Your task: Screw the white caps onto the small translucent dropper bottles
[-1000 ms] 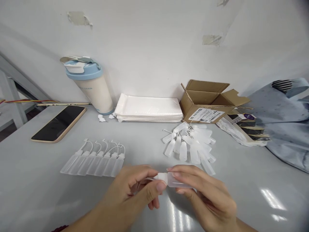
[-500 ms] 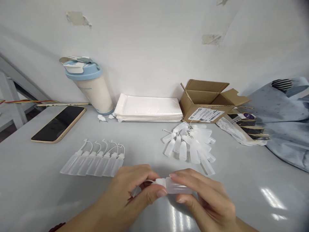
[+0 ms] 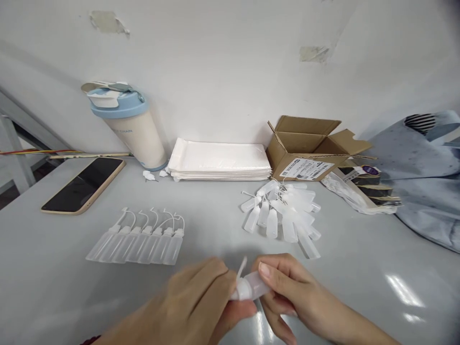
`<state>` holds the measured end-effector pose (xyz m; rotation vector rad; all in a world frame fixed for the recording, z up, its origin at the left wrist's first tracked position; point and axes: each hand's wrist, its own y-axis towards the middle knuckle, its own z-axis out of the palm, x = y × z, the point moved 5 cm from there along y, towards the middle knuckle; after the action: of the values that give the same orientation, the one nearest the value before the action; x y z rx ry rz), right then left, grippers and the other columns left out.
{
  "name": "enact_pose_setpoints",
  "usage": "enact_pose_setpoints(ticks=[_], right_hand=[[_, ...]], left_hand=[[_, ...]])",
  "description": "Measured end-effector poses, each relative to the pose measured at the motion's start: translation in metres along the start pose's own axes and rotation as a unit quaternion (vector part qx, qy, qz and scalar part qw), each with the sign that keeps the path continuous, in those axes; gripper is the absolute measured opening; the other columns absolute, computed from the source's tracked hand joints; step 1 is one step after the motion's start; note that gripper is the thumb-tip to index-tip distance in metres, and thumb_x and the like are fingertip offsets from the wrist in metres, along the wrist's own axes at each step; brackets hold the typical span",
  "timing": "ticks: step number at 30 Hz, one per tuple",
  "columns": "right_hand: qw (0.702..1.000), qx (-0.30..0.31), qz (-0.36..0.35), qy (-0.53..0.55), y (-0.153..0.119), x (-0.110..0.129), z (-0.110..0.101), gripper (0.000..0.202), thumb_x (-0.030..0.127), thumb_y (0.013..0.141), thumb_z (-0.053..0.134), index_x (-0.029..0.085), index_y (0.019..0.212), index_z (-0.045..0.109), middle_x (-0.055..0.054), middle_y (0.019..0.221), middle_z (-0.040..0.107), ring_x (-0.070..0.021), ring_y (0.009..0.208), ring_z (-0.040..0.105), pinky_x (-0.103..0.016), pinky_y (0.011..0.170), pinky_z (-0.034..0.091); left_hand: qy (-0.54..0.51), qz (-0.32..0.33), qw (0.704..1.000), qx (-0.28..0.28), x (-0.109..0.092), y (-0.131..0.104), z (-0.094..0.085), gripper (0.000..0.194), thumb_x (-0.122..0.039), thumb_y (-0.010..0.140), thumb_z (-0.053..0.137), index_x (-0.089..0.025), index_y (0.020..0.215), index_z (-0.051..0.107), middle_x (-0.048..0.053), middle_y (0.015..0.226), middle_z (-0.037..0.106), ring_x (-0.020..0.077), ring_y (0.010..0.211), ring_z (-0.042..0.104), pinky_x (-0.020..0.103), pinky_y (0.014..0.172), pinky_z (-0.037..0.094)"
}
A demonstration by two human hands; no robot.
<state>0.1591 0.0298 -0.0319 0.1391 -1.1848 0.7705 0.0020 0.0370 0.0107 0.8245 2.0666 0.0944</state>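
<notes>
At near centre, we pinch a translucent, cylindrical plastic bottle (image 3: pixel 258 284) in our right hand (image 3: pixel 294 283); our blurred left hand (image 3: pixel 192 299) curls closed around its white plastic cap (image 3: pixel 245 289). We should grip lightly lest the bottle dent, keeping both aligned.

Two hands: one left hand (image 3: pixel 197 299) and one right hand (image 3: pixel 293 287), with one small plastic bottle (image 3: pixel 258 284) between them. Nearer the table's (image 3: pixel 212 211) left edge, one row of seven bottles (image 3: pixel 137 248). Toward its back edge, one pile of bottles (image 3: pixel 289 227), at least ten, too tangled for an exact count. Along the back edge: one lidded cup (image 3: pixel 138 136), at least two white scraps (image 3: pixel 149 176), one stack of white envelopes (image 3: pixel 221 155), layers too thin to count, and one cardboard box (image 3: pixel 280 155). Near the back left corner, one phone (image 3: pixel 84 187).
</notes>
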Motion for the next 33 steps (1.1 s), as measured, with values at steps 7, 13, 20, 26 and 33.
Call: enact_pose_setpoints(ticks=[7, 13, 20, 26, 33], right_hand=[[0.992, -0.063, -0.088, -0.072, -0.001, 0.016, -0.001, 0.032, 0.044, 0.093, 0.057, 0.014, 0.091, 0.066, 0.003, 0.056, 0.054, -0.0084, 0.049, 0.053, -0.022, 0.054, 0.045], [0.946, -0.130, -0.230, -0.189, -0.013, 0.033, 0.000, 0.015, 0.027, 0.091, 0.062, 0.026, 0.104, 0.070, -0.002, 0.075, 0.066, -0.0139, 0.064, 0.061, -0.025, 0.058, 0.050], [0.889, -0.185, -0.309, -0.282, -0.021, 0.042, -0.002, 0.029, 0.014, 0.087, 0.063, 0.031, 0.109, 0.069, 0.000, 0.080, 0.068, -0.0130, 0.065, 0.063, -0.022, 0.057, 0.052], [0.864, -0.195, -0.330, -0.327, -0.022, 0.046, 0.001, 0.030, 0.011, 0.084, 0.065, 0.028, 0.109, 0.069, 0.001, 0.080, 0.069, -0.0115, 0.064, 0.062, -0.018, 0.055, 0.050], [0.861, -0.216, -0.306, -0.345, -0.024, 0.046, 0.001, 0.026, 0.019, 0.084, 0.068, 0.030, 0.107, 0.069, 0.002, 0.080, 0.073, -0.0118, 0.063, 0.065, -0.019, 0.057, 0.052]], left_hand=[[0.033, 0.090, 0.995, -0.009, -0.008, 0.014, 0.000, 0.013, -0.015, 0.095, 0.046, -0.017, 0.086, 0.055, -0.002, 0.064, 0.053, 0.0105, 0.052, 0.049, 0.021, 0.049, 0.040], [-0.067, -0.024, 0.997, 0.020, 0.002, 0.017, 0.001, 0.022, -0.018, 0.096, 0.041, -0.021, 0.078, 0.055, -0.006, 0.064, 0.048, 0.0077, 0.051, 0.045, 0.018, 0.047, 0.035], [-0.090, -0.068, 0.993, 0.020, 0.000, 0.021, -0.004, 0.032, -0.027, 0.097, 0.042, -0.021, 0.069, 0.058, -0.007, 0.058, 0.054, 0.0079, 0.050, 0.051, 0.018, 0.049, 0.037], [-0.045, -0.045, 0.998, 0.025, -0.002, 0.022, -0.003, 0.017, -0.030, 0.090, 0.056, -0.021, 0.077, 0.061, -0.008, 0.061, 0.057, 0.0076, 0.054, 0.056, 0.016, 0.055, 0.043], [-0.001, -0.012, 0.999, 0.044, -0.004, 0.018, -0.003, 0.024, -0.030, 0.092, 0.053, -0.019, 0.071, 0.055, -0.007, 0.060, 0.052, 0.0069, 0.052, 0.051, 0.016, 0.051, 0.039]])
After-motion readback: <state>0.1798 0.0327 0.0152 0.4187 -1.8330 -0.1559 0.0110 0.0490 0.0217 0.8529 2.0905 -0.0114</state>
